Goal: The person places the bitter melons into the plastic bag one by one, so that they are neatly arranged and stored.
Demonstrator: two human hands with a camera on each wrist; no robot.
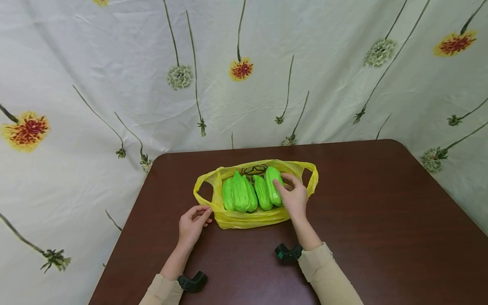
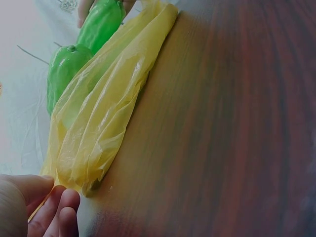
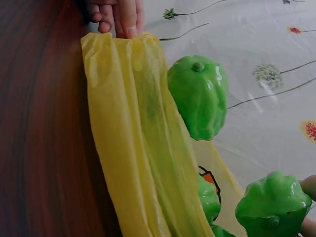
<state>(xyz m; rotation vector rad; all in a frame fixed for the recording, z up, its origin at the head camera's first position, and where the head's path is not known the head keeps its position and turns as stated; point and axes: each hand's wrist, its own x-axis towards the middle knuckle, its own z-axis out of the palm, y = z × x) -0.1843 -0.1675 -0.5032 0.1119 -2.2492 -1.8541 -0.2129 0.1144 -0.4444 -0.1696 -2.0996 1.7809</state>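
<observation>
A yellow plastic bag (image 1: pixel 244 221) lies with its mouth spread wide, its two handles out to the left and right. Inside sit several glossy green ridged vegetables (image 1: pixel 240 192), elongated, with a small stem nub at the end. My right hand (image 1: pixel 295 197) grips the rightmost green ridged vegetable (image 1: pixel 273 182) between thumb and fingers; in the right wrist view this vegetable (image 3: pixel 271 207) shows at the lower right corner. At the bag's near left corner, my left hand (image 1: pixel 192 224) pinches the bag's edge, thumb against fingers, as the left wrist view shows around the yellow film (image 2: pixel 94 148).
Beneath the bag is a dark brown table (image 1: pixel 381 203) with rounded far corners. A white cloth (image 1: pixel 126 51) printed with flowers hangs behind it. Each wrist wears a black device, the left device (image 1: pixel 193 282) and the right device (image 1: pixel 288 253).
</observation>
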